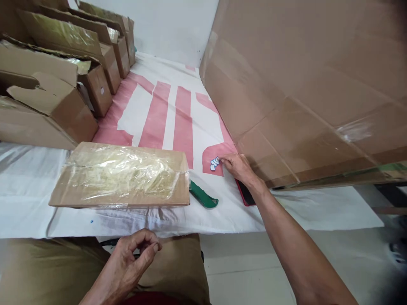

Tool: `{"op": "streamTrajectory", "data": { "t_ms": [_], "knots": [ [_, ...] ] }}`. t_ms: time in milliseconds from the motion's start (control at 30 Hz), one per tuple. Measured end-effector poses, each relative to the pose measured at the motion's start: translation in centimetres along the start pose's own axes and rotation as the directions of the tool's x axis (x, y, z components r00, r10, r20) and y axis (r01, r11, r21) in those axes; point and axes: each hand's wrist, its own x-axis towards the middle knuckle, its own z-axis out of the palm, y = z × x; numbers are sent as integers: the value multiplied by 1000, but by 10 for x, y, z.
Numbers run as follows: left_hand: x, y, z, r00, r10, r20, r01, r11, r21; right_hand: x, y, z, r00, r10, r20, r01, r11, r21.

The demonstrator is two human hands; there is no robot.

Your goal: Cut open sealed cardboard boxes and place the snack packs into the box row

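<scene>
My right hand (239,168) reaches out over the white and pink sheet (165,114), its fingertips touching a small white and blue item (215,163) on a pink patch. Whether the fingers grip it I cannot tell. My left hand (135,254) hovers near my lap below the table edge, fingers curled loosely with thumb against forefinger; nothing shows in it. A flat cardboard box wrapped in clear plastic (122,176) lies in front of me. A green-handled tool (203,195) sticks out from under its right end.
A very large taped cardboard box (311,84) fills the right side. Several open cardboard boxes (63,67) line the left. A red phone-like object (244,195) lies under my right wrist. Pale floor shows at lower right.
</scene>
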Motion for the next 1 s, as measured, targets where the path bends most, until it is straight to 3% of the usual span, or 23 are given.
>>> {"op": "streamTrajectory", "data": {
  "t_ms": [100,167,200,267,300,333,367,433,467,533,600,700,767,833,900,1000],
  "knots": [
    [-18,10,-20,991,54,-125,-57,998,-23,-15,-11,-17,997,18,-75,-14,999,49],
    [-31,20,-41,932,100,-349,-119,992,-33,-33,-29,-26,987,15,-161,4,993,115],
    [-35,26,-52,863,117,-491,-149,988,-27,-43,-40,-28,978,2,-210,39,981,188],
    [-36,35,-72,664,142,-734,-210,978,-1,-65,-66,-28,964,-69,-257,147,942,300],
    [-31,37,-80,576,157,-802,-245,969,13,-76,-79,-25,966,-104,-239,186,916,354],
    [-24,38,-86,521,174,-836,-290,957,19,-85,-93,-21,972,-128,-199,201,890,410],
    [-14,37,-90,518,196,-832,-341,940,9,-94,-106,-15,974,-147,-171,210,864,458],
    [6,33,-93,610,237,-756,-429,901,-63,-107,-132,-3,975,-168,-147,220,823,524],
    [15,31,-93,669,229,-707,-432,894,-119,-112,-144,3,974,-166,-157,225,812,539],
    [25,28,-91,725,176,-666,-379,909,-172,-121,-166,13,969,-152,-192,235,804,546],
    [24,27,-89,707,117,-697,-346,917,-197,-128,-186,20,963,-159,-218,255,802,540],
    [12,25,-94,638,52,-768,-392,881,-266,-134,-202,28,946,-237,-220,319,800,509],
    [5,21,-102,629,17,-777,-383,876,-291,-133,-195,32,927,-286,-243,368,817,444],
    [4,17,-111,658,24,-753,-352,894,-278,-128,-173,36,903,-307,-300,399,859,322],
    [9,13,-121,681,93,-727,-379,893,-241,-120,-142,40,884,-312,-348,377,916,138],
    [24,15,-136,644,230,-729,-518,833,-195,-108,-104,48,896,-326,-301,297,945,-140]
  ]
}}
